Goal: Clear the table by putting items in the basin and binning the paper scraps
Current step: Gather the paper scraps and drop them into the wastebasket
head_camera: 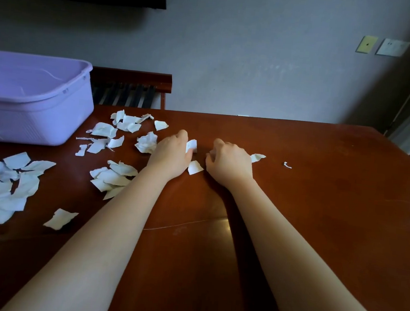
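Left hand (171,155) with a pinched scrap (191,145), right hand (230,163) curled, hold unclear; purple basin (31,123), loose scraps (113,176) leftward

Left hand (171,155) seemingly pinching paper scrap (192,145), right hand (230,163) curled on table (320,191), purple basin (35,114) beyond
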A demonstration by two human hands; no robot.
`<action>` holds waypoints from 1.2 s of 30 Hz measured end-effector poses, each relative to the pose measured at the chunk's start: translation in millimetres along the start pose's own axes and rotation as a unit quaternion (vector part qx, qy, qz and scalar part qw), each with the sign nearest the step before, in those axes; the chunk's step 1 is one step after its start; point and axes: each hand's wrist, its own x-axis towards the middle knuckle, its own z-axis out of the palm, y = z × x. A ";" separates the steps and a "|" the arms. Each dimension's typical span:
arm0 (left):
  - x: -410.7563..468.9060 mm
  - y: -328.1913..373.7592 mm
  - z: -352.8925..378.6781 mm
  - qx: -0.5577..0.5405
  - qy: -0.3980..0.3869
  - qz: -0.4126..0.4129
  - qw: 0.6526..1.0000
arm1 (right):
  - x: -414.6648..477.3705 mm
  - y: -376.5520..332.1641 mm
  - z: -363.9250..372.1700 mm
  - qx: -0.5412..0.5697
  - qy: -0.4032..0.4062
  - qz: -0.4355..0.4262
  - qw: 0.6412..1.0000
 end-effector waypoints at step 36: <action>1.6 23.8 -30.8 -0.166 -0.050 -0.062 0.983 | -22.4 42.8 -33.0 0.052 -0.036 0.281 0.958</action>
